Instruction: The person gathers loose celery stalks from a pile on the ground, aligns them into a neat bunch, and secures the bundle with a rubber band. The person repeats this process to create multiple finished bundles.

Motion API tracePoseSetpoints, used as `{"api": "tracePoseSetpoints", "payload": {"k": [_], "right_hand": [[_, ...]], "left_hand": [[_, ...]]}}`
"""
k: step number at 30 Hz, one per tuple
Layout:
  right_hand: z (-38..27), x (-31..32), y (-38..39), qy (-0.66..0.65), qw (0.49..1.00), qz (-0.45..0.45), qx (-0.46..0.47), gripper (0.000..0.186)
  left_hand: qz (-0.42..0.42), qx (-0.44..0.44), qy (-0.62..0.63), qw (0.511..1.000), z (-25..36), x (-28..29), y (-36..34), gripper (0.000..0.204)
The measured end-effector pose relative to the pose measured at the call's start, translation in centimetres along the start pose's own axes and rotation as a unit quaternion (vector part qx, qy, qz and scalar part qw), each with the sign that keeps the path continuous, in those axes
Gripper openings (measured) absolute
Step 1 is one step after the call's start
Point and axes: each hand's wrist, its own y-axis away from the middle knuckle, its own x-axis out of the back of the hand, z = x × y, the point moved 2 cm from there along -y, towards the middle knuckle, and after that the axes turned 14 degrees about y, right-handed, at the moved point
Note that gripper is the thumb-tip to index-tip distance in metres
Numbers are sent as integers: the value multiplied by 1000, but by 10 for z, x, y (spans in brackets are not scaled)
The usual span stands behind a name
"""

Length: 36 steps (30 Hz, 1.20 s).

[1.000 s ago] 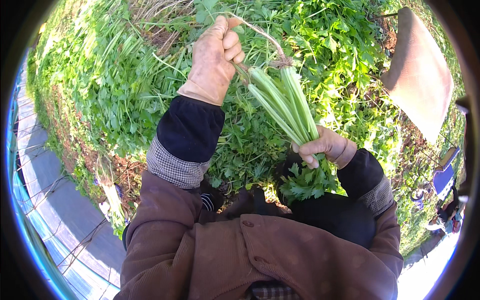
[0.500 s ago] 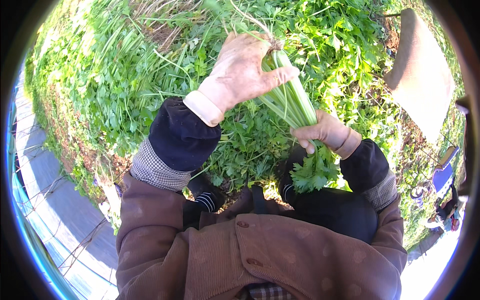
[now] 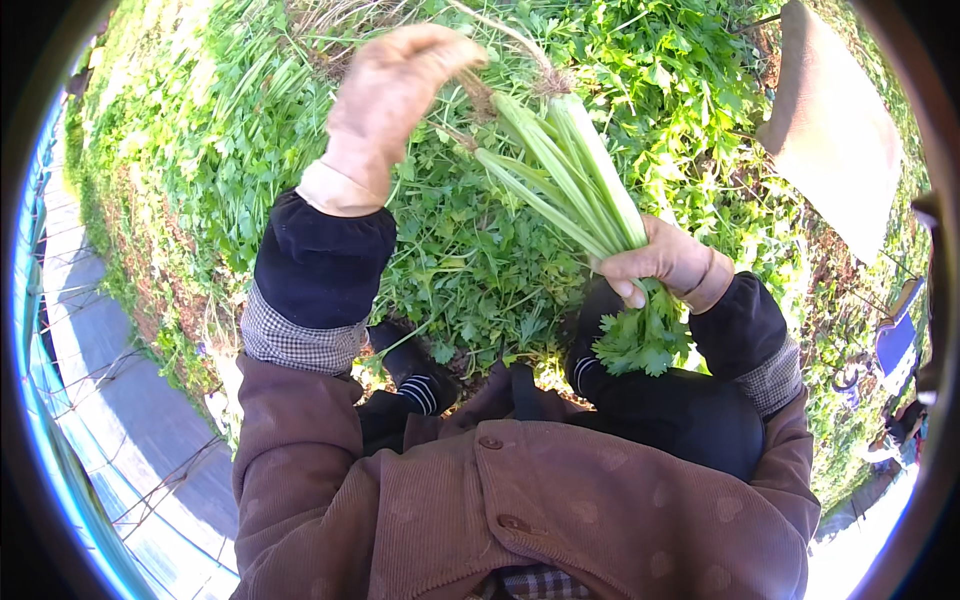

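A bunch of celery slants across the middle, its root ends up and its leafy tops down. Gripping it low on the stalks, just above the leaves, is my gloved right hand. My gloved left hand is raised beside the root ends with its fingers bent toward them. That hand is slightly blurred and its thumb is hidden, so I cannot tell whether anything is between the fingers. The pale stalk bases are fanned apart, with brown roots hanging on.
Cut celery greens cover the ground around my feet. A heap of roots lies at the far left. To the right stands a brown and pale panel; a blue item is below it. Grey sheeting runs along the left.
My left hand has let go of the celery's root end and moved left and up. The stalk bases have spread apart; my right hand keeps its grip nearly in place.
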Motion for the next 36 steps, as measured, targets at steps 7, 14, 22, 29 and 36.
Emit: {"api": "tracePoseSetpoints", "payload": {"k": [7, 14, 22, 29, 36], "right_hand": [[-17, -7, 17, 1, 998, -14, 56, 25], [-46, -23, 45, 12, 994, 9, 110, 26], [-89, -62, 77, 53, 975, -94, 196, 34], [-121, -118, 110, 102, 964, -94, 227, 38], [-127, -162, 128, 165, 956, -55, 236, 32]], "left_hand": [[-174, -87, -401, 895, 2, 5, 29, 72], [-144, 4, 84, 986, 47, -9, 56, 27], [-77, -43, 280, 956, 131, 39, 115, 53], [-144, -31, 247, 958, 172, 26, 179, 45], [385, -357, 12, 851, 254, 163, 232, 16]]}}
